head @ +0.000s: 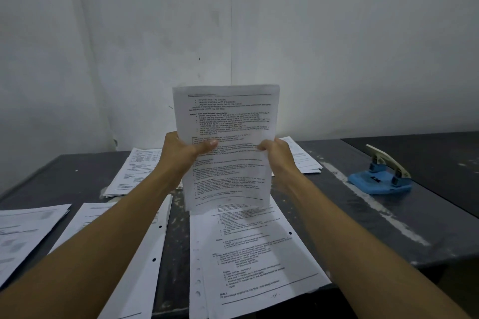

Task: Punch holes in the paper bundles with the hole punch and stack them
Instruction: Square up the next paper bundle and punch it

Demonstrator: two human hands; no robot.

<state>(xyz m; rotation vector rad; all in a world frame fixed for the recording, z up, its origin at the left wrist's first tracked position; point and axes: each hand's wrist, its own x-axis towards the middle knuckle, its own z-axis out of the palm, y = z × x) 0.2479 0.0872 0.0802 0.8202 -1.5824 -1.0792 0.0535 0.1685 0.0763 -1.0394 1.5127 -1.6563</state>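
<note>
I hold a bundle of printed paper [228, 122] upright above the dark table [363, 235]. My left hand [181, 150] grips its left edge, thumb on the front. My right hand [278, 153] grips its right edge. Under the bundle lies a punched stack of printed sheets [256, 261] with holes along its left and right sides. A second punched stack [134, 254] lies to its left. The blue hole punch [381, 179] with a pale lever stands apart on the table at the right.
More paper piles lie at the far left [23, 230], back left [134, 173] and back right [303, 160]. A white wall [233, 21] rises right behind the table. A pale scuffed streak [373, 204] runs across the tabletop near the punch.
</note>
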